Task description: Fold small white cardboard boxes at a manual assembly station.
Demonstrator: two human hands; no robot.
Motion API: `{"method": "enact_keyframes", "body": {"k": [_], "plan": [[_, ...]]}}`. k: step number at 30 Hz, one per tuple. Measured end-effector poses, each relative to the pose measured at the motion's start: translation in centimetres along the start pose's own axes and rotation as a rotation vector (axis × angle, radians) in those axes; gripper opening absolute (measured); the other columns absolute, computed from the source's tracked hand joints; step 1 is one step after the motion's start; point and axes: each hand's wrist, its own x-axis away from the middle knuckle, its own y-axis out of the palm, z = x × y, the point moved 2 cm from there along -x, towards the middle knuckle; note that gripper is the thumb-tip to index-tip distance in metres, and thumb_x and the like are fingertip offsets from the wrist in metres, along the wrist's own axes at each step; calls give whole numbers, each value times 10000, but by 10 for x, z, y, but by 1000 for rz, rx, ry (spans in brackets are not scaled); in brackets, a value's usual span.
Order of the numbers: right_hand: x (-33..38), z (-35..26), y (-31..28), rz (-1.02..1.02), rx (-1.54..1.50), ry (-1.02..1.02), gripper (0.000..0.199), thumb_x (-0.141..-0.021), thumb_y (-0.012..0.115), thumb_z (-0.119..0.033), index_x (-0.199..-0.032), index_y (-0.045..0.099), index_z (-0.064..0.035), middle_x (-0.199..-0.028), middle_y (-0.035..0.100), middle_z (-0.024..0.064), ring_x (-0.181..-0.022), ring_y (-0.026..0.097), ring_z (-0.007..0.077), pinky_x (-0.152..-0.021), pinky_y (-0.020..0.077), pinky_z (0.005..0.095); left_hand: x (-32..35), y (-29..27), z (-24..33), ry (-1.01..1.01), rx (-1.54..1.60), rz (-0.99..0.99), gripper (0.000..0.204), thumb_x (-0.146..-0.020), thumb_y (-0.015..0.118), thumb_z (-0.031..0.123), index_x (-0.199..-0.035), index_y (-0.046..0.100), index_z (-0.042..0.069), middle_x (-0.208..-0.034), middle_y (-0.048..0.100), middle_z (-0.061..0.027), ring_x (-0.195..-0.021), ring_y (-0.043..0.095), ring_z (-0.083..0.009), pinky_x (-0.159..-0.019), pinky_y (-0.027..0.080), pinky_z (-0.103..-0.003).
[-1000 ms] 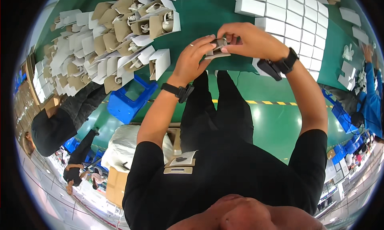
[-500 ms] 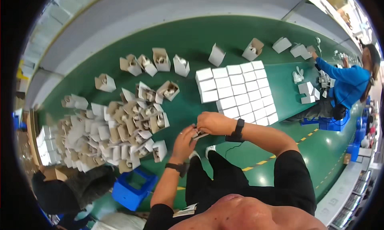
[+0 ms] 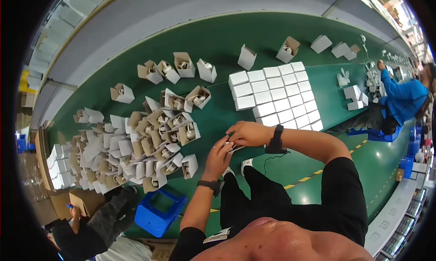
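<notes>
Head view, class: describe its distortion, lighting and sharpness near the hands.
Head view: strong fisheye, so the green table edge bows and a black rim frames the picture; lighting is even, with soft shadows; the left hand and right hand are fairly sharp, but the small white item between them is too small to make out.

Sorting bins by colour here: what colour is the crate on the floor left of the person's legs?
Bright blue crate, seen in the head view, the only one.
</notes>
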Motion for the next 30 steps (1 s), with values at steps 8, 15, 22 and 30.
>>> {"method": "enact_keyframes", "body": {"k": [8,15,22,30], "plan": [[-36,1,-6,-356,165,4,166,-841,698,-192,-919,782,-71,-1328,657,145,-1219,589,385,-938,545,471,4,5,3,-28,17,-28,435,-882,734,22,-1302,628,56,-1394,593,-183,-1257,597,-393,-1041,497,-454],[-45,11,12,-353,254,100,147,-781,726,-226,-792,753,-81,-994,712,133,-979,680,354,-771,569,487,9,10,0,-98,9,24,386,-920,711,33,-1299,646,58,-1406,578,-206,-1274,585,-397,-1048,493,-450],[-2,22,14,114,-74,92,149,-807,752,-242,-885,783,-119,-876,721,116,-881,697,329,-757,555,456,-3,4,1,-47,3,62,351,-921,682,14,-1266,707,70,-1425,569,-211,-1310,560,-391,-1087,461,-452],[27,-21,5,231,-405,584,230,-929,749,-192,-1120,670,-90,-784,605,4,-745,610,121,-644,505,273,-10,-10,4,-107,42,56,353,-897,693,6,-1239,728,87,-1368,600,-145,-1241,587,-368,-1040,484,-441]]}}
